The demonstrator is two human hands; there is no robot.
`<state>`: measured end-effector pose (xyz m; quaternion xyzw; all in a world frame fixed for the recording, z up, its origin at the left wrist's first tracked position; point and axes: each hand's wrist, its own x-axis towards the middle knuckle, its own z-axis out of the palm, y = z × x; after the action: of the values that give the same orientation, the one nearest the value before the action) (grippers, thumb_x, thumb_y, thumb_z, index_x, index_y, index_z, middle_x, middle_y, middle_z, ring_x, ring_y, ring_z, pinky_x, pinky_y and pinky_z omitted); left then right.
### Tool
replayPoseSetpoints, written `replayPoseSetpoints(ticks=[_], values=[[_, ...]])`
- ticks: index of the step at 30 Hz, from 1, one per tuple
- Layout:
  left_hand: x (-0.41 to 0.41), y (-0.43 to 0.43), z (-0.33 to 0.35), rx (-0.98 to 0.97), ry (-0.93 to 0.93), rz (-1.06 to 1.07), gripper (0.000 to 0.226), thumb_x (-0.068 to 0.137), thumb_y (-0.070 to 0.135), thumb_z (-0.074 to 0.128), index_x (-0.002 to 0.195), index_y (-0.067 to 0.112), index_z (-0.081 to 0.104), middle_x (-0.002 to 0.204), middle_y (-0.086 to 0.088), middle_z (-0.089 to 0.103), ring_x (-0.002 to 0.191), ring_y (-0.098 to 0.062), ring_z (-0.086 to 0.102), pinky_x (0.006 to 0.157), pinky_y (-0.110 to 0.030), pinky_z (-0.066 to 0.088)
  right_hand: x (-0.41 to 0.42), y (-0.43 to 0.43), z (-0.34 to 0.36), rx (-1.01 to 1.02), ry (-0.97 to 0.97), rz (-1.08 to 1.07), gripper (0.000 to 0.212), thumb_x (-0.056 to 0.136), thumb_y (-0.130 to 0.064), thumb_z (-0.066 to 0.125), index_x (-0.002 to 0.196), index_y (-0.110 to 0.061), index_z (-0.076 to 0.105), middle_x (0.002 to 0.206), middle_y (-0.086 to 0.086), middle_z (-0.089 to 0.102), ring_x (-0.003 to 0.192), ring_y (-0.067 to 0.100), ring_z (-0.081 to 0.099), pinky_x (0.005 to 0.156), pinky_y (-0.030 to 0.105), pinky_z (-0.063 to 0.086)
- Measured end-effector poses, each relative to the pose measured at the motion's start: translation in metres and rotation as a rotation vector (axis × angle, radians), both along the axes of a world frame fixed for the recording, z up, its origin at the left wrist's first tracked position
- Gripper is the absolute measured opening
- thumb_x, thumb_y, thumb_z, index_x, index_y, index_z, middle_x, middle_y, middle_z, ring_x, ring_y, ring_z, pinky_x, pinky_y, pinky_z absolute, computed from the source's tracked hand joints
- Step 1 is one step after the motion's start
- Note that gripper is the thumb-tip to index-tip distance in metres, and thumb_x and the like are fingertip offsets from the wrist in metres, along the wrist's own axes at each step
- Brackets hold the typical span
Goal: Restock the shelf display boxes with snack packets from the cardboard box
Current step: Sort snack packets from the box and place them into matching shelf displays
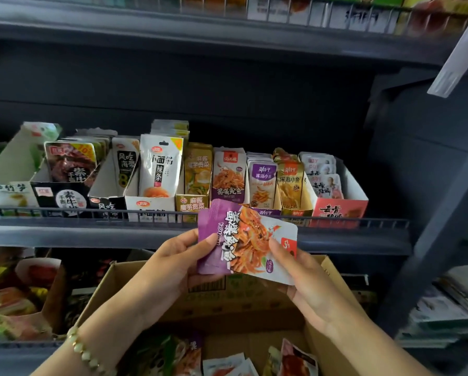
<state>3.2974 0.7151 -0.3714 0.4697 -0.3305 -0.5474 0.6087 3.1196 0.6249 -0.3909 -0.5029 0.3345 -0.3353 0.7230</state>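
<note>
The grip of both hands is clamped on a small stack of snack packets (245,240), held flat and turned sideways in front of the shelf edge. The left hand (173,267) pinches the purple end, thumb on the front and fingers curled behind. The right hand (306,280) pinches the opposite white end, its thumb lying just beside a red corner mark. The top packet shows orange shredded food and large white lettering. A bracelet (83,351) of pale beads circles the left wrist.

Just behind and above the hands, a dark shelf (91,229) with a low wire rail carries a row of open display boxes (151,204) side by side, each with packets standing upright inside. One stack of shelved packets (228,177), directly above the held ones, has the same purple and orange design. A red box (338,210) ends the row on the right.

Below the hands sits an open cardboard box (105,289), flaps raised. Loose packets (298,359) lie in its bottom, near the lower edge of the view. More goods fill a lower shelf to the left, blurred.
</note>
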Motion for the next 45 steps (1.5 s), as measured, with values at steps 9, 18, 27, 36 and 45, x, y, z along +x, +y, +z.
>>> replayPoseSetpoints(ticks=[9, 18, 27, 36, 45], values=[[-0.008, -0.019, 0.005, 0.063, 0.063, -0.043, 0.035, 0.075, 0.016, 0.064, 0.109, 0.01, 0.07, 0.103, -0.018, 0.072, 0.076, -0.022, 0.074, 0.052, -0.022, 0.058, -0.005, -0.024, 0.009, 0.136, -0.078, 0.016, 0.04, 0.072, -0.031, 0.064, 0.106, -0.009, 0.067, 0.089, 0.01, 0.075, 0.072, 0.017, 0.073, 0.054, 0.023, 0.056], [0.039, -0.067, 0.009, -0.086, -0.998, 0.301, 0.075, 0.08, 0.051, 0.059, 0.147, 0.032, 0.029, 0.119, 0.012, 0.06, 0.1, -0.01, 0.065, 0.086, -0.035, 0.056, 0.016, -0.097, 0.064, -0.412, 0.274, -0.094, 0.024, 0.079, -0.012, 0.073, 0.101, -0.019, 0.064, 0.095, 0.003, 0.075, 0.091, 0.02, 0.07, 0.086, 0.037, 0.056], [0.087, -0.124, 0.01, 0.058, -1.791, 0.077, 0.051, 0.091, 0.06, 0.044, 0.137, 0.038, 0.042, 0.144, 0.006, 0.044, 0.123, -0.017, 0.051, 0.1, -0.035, 0.044, 0.109, -0.181, 0.125, -1.08, 0.87, 0.011, 0.024, 0.076, -0.011, 0.077, 0.091, -0.011, 0.058, 0.089, 0.004, 0.062, 0.082, 0.019, 0.059, 0.067, 0.03, 0.044], [0.1, -0.146, 0.006, 0.01, -1.652, -0.003, 0.027, 0.09, 0.05, 0.056, 0.105, 0.03, 0.066, 0.111, 0.008, 0.066, 0.098, -0.014, 0.061, 0.086, -0.035, 0.053, 0.153, -0.208, 0.102, -1.184, 1.161, 0.33, 0.033, 0.075, -0.014, 0.079, 0.101, -0.004, 0.062, 0.101, 0.016, 0.065, 0.083, 0.022, 0.058, 0.071, 0.033, 0.046], [0.103, -0.151, 0.002, -0.051, -1.618, -0.002, 0.024, 0.09, 0.047, 0.057, 0.101, 0.029, 0.067, 0.111, 0.01, 0.066, 0.098, -0.011, 0.06, 0.086, -0.031, 0.052, 0.164, -0.215, 0.082, -1.432, 1.168, 0.308, 0.075, 0.073, -0.031, 0.081, 0.136, -0.019, 0.042, 0.125, 0.003, 0.055, 0.106, 0.02, 0.054, 0.083, 0.034, 0.05]])
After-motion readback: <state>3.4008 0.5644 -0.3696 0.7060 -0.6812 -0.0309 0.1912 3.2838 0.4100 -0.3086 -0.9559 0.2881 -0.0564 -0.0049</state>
